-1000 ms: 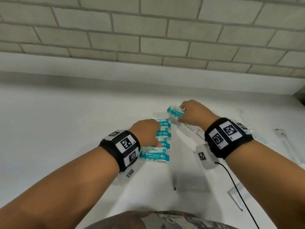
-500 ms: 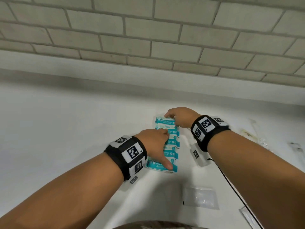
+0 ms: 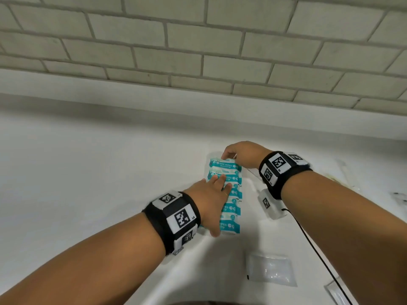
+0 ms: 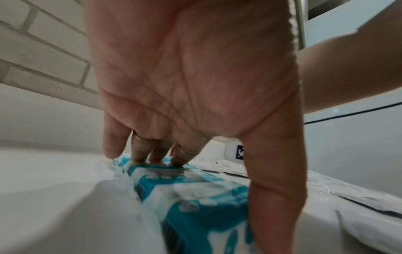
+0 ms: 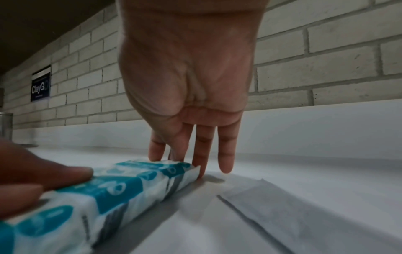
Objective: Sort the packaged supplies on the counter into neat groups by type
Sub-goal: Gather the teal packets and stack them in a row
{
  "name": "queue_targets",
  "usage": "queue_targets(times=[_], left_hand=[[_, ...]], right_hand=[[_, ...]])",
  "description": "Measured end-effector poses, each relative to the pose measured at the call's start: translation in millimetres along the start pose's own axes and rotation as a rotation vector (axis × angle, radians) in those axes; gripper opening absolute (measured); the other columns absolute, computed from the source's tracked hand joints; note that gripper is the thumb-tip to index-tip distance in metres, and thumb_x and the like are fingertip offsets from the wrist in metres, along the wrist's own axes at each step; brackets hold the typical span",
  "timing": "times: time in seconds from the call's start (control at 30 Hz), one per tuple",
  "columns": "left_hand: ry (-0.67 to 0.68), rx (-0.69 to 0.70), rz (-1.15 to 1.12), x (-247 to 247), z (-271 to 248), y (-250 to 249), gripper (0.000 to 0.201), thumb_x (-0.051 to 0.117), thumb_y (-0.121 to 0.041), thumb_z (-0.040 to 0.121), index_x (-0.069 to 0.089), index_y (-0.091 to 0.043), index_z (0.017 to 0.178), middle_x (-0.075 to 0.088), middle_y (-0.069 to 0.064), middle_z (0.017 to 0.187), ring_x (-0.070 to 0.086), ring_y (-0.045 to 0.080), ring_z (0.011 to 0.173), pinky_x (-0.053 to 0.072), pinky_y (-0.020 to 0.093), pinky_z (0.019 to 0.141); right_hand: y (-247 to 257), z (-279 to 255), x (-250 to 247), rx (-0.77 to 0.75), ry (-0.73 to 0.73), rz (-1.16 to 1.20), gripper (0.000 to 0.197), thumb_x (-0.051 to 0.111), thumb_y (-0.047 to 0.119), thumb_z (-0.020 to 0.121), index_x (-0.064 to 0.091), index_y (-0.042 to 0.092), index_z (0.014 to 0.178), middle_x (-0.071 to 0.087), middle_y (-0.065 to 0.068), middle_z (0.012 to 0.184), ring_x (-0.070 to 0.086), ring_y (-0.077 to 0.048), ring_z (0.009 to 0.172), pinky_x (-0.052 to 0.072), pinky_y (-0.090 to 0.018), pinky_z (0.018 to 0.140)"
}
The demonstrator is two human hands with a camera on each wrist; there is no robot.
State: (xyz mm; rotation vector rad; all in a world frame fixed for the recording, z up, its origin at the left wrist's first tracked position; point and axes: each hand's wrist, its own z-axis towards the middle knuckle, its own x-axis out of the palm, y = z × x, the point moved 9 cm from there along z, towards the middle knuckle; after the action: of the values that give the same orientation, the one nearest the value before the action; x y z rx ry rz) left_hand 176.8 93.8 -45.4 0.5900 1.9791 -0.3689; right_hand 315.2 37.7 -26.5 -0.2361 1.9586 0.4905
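A row of several teal-and-white mini wipes packets (image 3: 233, 195) lies end to end on the white counter (image 3: 110, 183). My left hand (image 3: 217, 201) lies flat on the row's near half. In the left wrist view its straight fingers (image 4: 156, 153) press on the wipes packets (image 4: 195, 197). My right hand (image 3: 229, 156) is at the row's far end. In the right wrist view its fingers (image 5: 204, 154) point down, touching the end of the farthest wipes packet (image 5: 152, 170). Neither hand grips anything.
A clear flat pouch (image 3: 271, 269) lies near me, right of the row, and a small clear sachet (image 3: 337, 293) lies at the bottom right. Long clear packets (image 3: 343, 172) lie farther right. A flat grey packet (image 5: 304, 214) sits beside the row. A brick wall (image 3: 198, 51) backs the counter.
One second ago my right hand held a wipes packet above the row's far end; that packet now lies in the row. My left hand has flattened out along the packets.
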Motion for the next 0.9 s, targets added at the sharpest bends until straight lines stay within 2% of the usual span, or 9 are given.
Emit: queue_targets(times=[0.13, 0.2, 0.37, 0.53, 0.63, 0.7, 0.77, 0.83, 0.9], left_hand=[[-0.042, -0.009, -0.006, -2.1, 12.7, 13.6, 0.119, 0.067, -0.061, 0.070, -0.003, -0.014, 0.153, -0.006, 0.015, 0.160, 0.004, 0.032, 0.148, 0.018, 0.047, 0.119], [-0.043, -0.028, -0.015, -7.8, 22.4, 28.6, 0.119, 0.068, -0.062, 0.069, -0.002, -0.014, 0.153, -0.005, 0.014, 0.160, 0.004, 0.031, 0.148, 0.017, 0.048, 0.119], [-0.027, -0.087, -0.004, -31.7, 53.5, 71.6, 0.119, 0.067, -0.062, 0.070, -0.002, -0.012, 0.153, -0.005, 0.016, 0.160, 0.005, 0.032, 0.148, 0.024, 0.047, 0.117], [-0.032, -0.121, -0.003, -54.2, 89.0, 108.9, 0.119, 0.068, -0.060, 0.069, -0.001, -0.012, 0.153, -0.001, 0.017, 0.160, 0.006, 0.032, 0.148, 0.031, 0.044, 0.112], [-0.041, -0.125, -0.029, -67.5, 106.9, 127.9, 0.115, 0.070, -0.059, 0.067, 0.007, -0.014, 0.153, 0.013, 0.015, 0.158, 0.022, 0.031, 0.143, 0.039, 0.042, 0.107], [-0.045, -0.131, -0.071, -74.3, 117.5, 139.0, 0.109, 0.074, -0.057, 0.062, 0.020, -0.015, 0.148, 0.031, 0.012, 0.151, 0.043, 0.028, 0.129, 0.048, 0.039, 0.098], [-0.031, -0.129, -0.094, -75.9, 125.1, 145.3, 0.102, 0.077, -0.054, 0.059, 0.030, -0.017, 0.142, 0.040, 0.009, 0.143, 0.054, 0.026, 0.114, 0.053, 0.037, 0.089], [-0.017, -0.115, -0.093, -71.8, 129.6, 147.0, 0.109, 0.077, -0.052, 0.061, 0.022, -0.014, 0.148, 0.027, 0.012, 0.153, 0.043, 0.029, 0.129, 0.049, 0.040, 0.097], [-0.010, -0.103, -0.100, -68.9, 128.7, 146.4, 0.116, 0.076, -0.051, 0.065, 0.008, -0.015, 0.153, 0.006, 0.012, 0.160, 0.020, 0.031, 0.144, 0.039, 0.041, 0.108]], right_hand=[[-6.5, 22.2, -7.0, 0.017, -0.042, -0.038, 0.035, 0.048, 0.004, 0.093, 0.067, 0.027, 0.112, 0.049, -0.002, 0.115, 0.053, -0.021, 0.104, 0.048, -0.032, 0.087], [-3.7, 35.2, -12.3, 0.013, -0.072, -0.072, 0.033, 0.050, 0.007, 0.093, 0.065, 0.025, 0.117, 0.046, -0.003, 0.111, 0.052, -0.021, 0.104, 0.046, -0.031, 0.087], [6.0, 72.1, -27.8, -0.033, -0.139, -0.209, 0.032, 0.057, 0.012, 0.086, 0.061, 0.018, 0.117, 0.051, -0.008, 0.114, 0.051, -0.027, 0.102, 0.047, -0.038, 0.086], [-6.1, 109.6, -46.8, 0.027, -0.143, -0.201, 0.036, 0.050, 0.014, 0.090, 0.057, 0.018, 0.125, 0.047, -0.007, 0.121, 0.050, -0.029, 0.109, 0.045, -0.040, 0.090], [-13.9, 130.6, -56.8, 0.028, -0.139, -0.170, 0.036, 0.048, 0.014, 0.092, 0.055, 0.017, 0.127, 0.046, -0.006, 0.126, 0.050, -0.029, 0.112, 0.046, -0.042, 0.095], [-16.4, 141.5, -62.8, 0.006, -0.137, -0.123, 0.036, 0.048, 0.012, 0.092, 0.055, 0.015, 0.127, 0.048, -0.006, 0.125, 0.051, -0.028, 0.114, 0.045, -0.039, 0.097], [-16.3, 148.2, -68.2, -0.027, -0.143, -0.114, 0.034, 0.050, 0.011, 0.093, 0.059, 0.013, 0.126, 0.050, -0.006, 0.125, 0.051, -0.026, 0.114, 0.044, -0.035, 0.098], [-17.3, 150.6, -71.4, -0.047, -0.151, -0.110, 0.033, 0.052, 0.010, 0.093, 0.062, 0.011, 0.124, 0.052, -0.006, 0.124, 0.051, -0.026, 0.114, 0.043, -0.034, 0.098], [-18.5, 149.0, -71.3, -0.054, -0.150, -0.071, 0.031, 0.050, 0.007, 0.093, 0.064, 0.009, 0.121, 0.054, -0.006, 0.122, 0.052, -0.025, 0.113, 0.043, -0.034, 0.098]])
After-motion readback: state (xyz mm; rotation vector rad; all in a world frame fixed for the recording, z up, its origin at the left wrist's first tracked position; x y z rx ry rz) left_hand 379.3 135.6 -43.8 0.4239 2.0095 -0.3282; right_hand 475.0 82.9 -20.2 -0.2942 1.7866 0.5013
